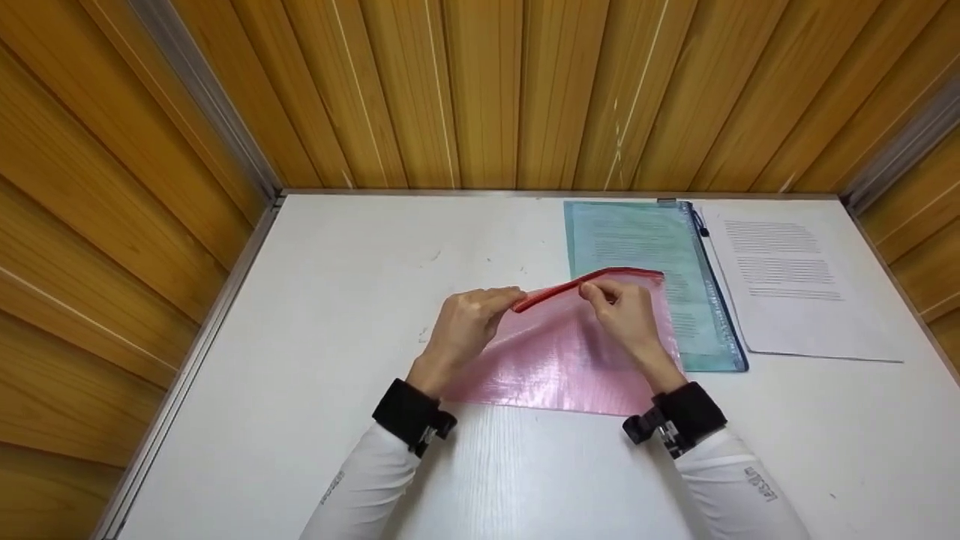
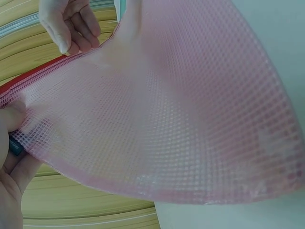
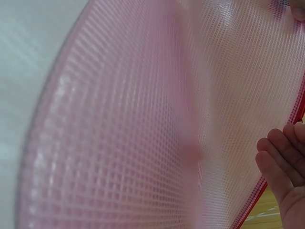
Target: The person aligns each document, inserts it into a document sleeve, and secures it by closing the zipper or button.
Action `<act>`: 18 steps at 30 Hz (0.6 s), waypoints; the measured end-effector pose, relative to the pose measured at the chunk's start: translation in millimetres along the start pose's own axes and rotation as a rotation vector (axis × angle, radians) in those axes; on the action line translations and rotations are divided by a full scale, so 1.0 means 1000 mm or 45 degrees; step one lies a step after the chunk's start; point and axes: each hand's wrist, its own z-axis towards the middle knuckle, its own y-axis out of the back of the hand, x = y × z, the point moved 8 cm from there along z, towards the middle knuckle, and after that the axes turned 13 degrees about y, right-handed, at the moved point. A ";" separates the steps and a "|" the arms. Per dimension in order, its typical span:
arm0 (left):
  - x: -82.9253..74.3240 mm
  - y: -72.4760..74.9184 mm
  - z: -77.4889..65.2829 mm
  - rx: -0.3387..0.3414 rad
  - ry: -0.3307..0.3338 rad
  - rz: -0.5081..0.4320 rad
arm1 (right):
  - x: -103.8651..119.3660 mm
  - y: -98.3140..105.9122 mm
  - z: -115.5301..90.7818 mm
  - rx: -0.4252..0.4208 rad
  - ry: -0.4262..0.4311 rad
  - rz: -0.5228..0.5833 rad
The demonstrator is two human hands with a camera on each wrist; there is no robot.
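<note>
A white table (image 1: 300,420) was seen carrying a printed sheet (image 1: 802,300) at far right, a blue zip pouch (image 1: 645,247) beside it, and a pink mesh pouch (image 1: 555,360) near the front, overlapping the blue one. The pink pouch's red zipper edge (image 1: 592,279) was lifted off the table and pinched by both hands: left hand (image 1: 461,330) at the near end, right hand (image 1: 626,319) further along. Nothing was seen inside it; whether the zip was open couldn't be told.
</note>
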 end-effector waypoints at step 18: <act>0.011 0.013 -0.002 -0.036 0.012 -0.026 | -0.035 0.035 0.000 -0.020 -0.145 -0.077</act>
